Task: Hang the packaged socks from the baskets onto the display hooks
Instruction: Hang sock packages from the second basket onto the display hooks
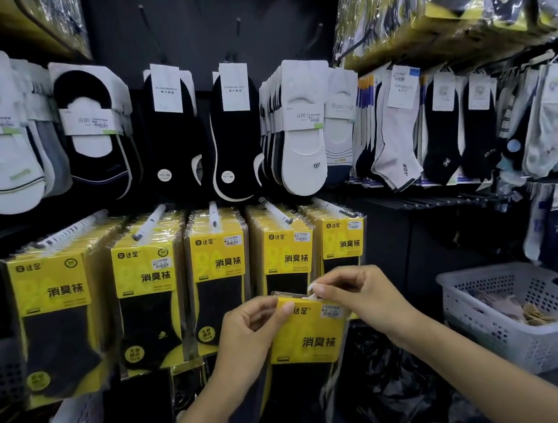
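- My left hand (249, 331) and right hand (355, 296) both pinch one pack (310, 340) by its top.
- I count five hooks (214, 214) of yellow packs (219, 262), two baskets (504, 272).

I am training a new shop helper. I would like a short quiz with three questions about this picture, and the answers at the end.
1. True or false: the left hand is empty.
2. How many stacks of yellow packs hang in the lower row?
3. Where does the right hand pinch the pack? A. at its top edge. B. at its bottom edge. C. at its middle.

Key: 1 false, as it holds the pack too; 2 five; 3 A.
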Demonstrator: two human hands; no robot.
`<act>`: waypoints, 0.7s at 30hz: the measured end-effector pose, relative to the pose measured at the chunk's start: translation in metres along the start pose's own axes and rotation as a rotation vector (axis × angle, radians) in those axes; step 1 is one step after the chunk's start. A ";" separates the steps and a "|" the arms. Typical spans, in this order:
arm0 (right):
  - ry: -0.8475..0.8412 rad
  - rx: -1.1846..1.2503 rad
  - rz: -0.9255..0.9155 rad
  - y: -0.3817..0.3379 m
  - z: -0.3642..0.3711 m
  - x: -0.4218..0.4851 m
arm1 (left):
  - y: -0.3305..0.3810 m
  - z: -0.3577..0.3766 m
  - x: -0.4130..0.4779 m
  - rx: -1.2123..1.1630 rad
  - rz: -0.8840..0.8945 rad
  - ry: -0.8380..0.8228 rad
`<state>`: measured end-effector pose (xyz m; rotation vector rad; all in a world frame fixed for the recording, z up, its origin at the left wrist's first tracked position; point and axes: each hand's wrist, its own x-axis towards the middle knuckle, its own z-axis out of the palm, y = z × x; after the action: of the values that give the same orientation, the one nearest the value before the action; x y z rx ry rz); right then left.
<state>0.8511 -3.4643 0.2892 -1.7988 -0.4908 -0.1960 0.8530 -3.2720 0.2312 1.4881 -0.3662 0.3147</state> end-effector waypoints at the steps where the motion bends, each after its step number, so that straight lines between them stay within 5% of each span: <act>1: 0.020 -0.018 -0.014 0.000 -0.001 0.001 | 0.000 0.002 0.002 -0.003 0.001 0.001; 12: 0.250 0.249 0.167 0.037 -0.046 0.020 | 0.006 0.061 0.062 -0.071 -0.063 0.061; 21: 0.585 0.339 0.274 0.085 -0.098 0.069 | -0.012 0.123 0.114 0.039 -0.241 -0.168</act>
<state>0.9609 -3.5593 0.2685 -1.3721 0.1351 -0.4047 0.9560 -3.3973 0.2742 1.5837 -0.3112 0.0042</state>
